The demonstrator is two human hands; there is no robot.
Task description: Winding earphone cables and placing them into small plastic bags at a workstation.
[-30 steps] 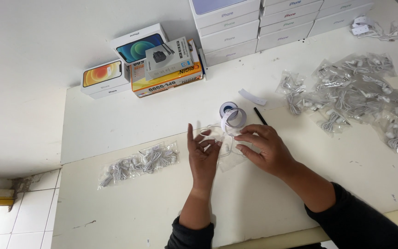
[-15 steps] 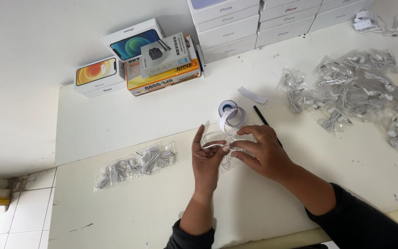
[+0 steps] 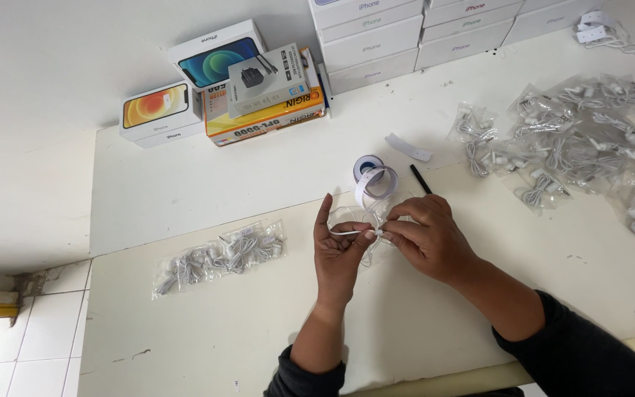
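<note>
Midway, both hands pinched one thin white strip over the white bench (image 3: 185,323).

My left hand (image 3: 341,254) and right hand (image 3: 429,239) each had their grip closed on the narrow white strip (image 3: 354,232), above a clear plastic pouch (image 3: 361,220); I judged keeping it taut and level would serve best.

My sleeves (image 3: 597,353) were dark, near black. The pouch (image 3: 358,220) between my fingers was clear, the cord in it white. The table (image 3: 207,323) was off-white with small dark flecks. The sticker roll (image 3: 371,176) was white with a blue core, the pen (image 3: 420,179) black. The bagged cords (image 3: 218,256) at my left looked grey-white. One phone box (image 3: 157,110) showed orange and yellow, another (image 3: 214,57) blue-green, and the flat box (image 3: 266,117) was orange.
</note>
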